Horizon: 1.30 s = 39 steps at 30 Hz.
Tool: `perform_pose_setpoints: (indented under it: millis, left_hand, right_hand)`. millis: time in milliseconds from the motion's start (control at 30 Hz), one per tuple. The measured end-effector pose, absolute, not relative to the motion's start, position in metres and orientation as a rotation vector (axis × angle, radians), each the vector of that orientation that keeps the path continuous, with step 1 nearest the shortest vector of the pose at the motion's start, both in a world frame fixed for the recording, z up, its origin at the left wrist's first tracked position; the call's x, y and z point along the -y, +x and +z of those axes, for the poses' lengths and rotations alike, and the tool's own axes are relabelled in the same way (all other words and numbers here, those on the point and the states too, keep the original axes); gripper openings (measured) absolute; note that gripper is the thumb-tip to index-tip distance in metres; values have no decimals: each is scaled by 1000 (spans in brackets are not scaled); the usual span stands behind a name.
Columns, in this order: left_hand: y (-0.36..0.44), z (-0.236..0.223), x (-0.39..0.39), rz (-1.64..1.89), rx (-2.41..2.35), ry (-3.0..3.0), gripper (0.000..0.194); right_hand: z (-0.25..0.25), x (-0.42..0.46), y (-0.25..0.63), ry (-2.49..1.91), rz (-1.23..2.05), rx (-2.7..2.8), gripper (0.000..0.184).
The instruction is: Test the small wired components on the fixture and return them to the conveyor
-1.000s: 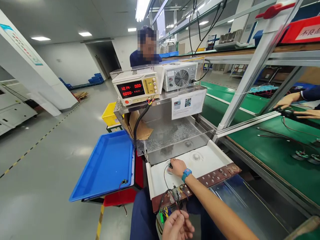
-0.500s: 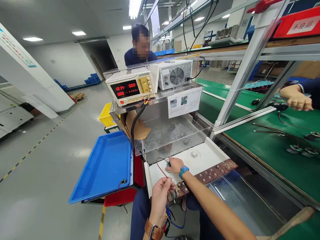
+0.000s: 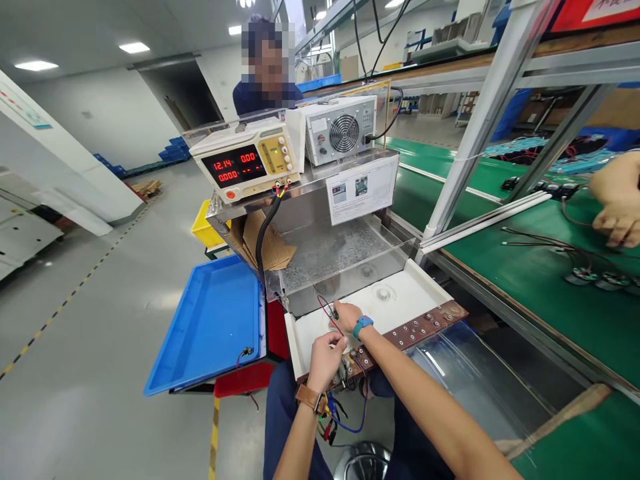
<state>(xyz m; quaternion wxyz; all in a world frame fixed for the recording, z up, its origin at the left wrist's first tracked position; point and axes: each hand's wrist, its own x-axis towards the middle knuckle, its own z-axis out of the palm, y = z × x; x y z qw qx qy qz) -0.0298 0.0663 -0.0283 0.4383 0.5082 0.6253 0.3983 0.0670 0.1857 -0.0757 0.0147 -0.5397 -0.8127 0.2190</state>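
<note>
My right hand (image 3: 347,316) is closed on a small motor with a green circuit board (image 3: 334,315), over the left part of the white tray (image 3: 360,301). Much of the motor is hidden by my fingers. From it a thin dark red wire (image 3: 323,301) loops up and back. My left hand (image 3: 327,358), nearer to me, pinches the wire's end between thumb and fingertips. Beside that hand runs a brown strip with metal studs (image 3: 417,327) along the tray's front edge. Blue and other coloured leads (image 3: 345,427) hang below the strip.
A power supply (image 3: 245,160) with red digits and a grey fan unit (image 3: 343,130) stand on the metal stand ahead. At left is a blue tray (image 3: 205,327) holding another small wired part (image 3: 247,351). Several motors (image 3: 583,275) and a co-worker's hand (image 3: 617,213) are on the green bench.
My left hand has drawn closer to my right, and the wire loop has shifted. The view has moved slightly. The co-worker's hand has come lower on the bench.
</note>
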Motion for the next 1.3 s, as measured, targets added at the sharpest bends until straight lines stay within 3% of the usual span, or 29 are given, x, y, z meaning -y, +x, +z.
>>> perform_pose_setpoints:
  millis: [733,1300]
  left_hand:
    - [-28,-75,-76,783,-1721,1358,31]
    - [-26,-74,-73,756,-1770,1354,32]
  right_hand:
    - [-88,-190,69,-1638,673,2512,46]
    - [-74,-182,68,-1642,692,2487,41]
